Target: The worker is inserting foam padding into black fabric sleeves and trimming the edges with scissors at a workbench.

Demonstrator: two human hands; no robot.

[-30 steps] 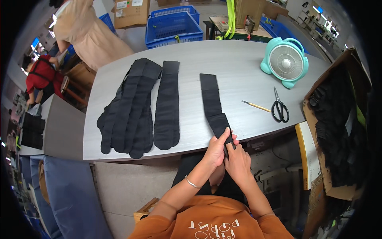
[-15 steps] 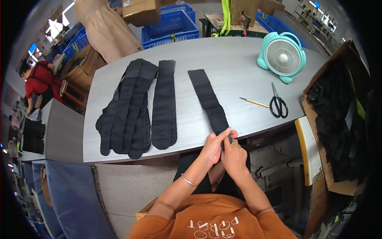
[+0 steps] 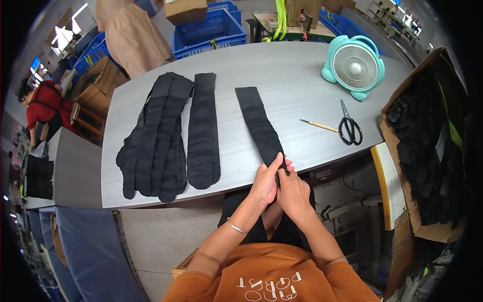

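Well left of my grip, a fanned black pile (image 3: 156, 138), then nearer a narrower black stack (image 3: 203, 131), both on the grey table (image 3: 231, 63). My left hand (image 3: 265, 183) pinches the long black strip (image 3: 258, 121) under its thumb, right hand (image 3: 293, 191) closed on its near end, the rest reaching ahead over the table; below, white lettering (image 3: 270, 288) on my orange shirt (image 3: 236, 261). Right of the grip: wooden-handled tool (image 3: 322, 126), black-handled scissors (image 3: 350, 130), turquoise fan (image 3: 354, 68) beyond, cardboard box (image 3: 427, 231) farthest out.

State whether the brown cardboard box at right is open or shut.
Open: the brown cardboard box shows black fabric pieces through its uncovered top.
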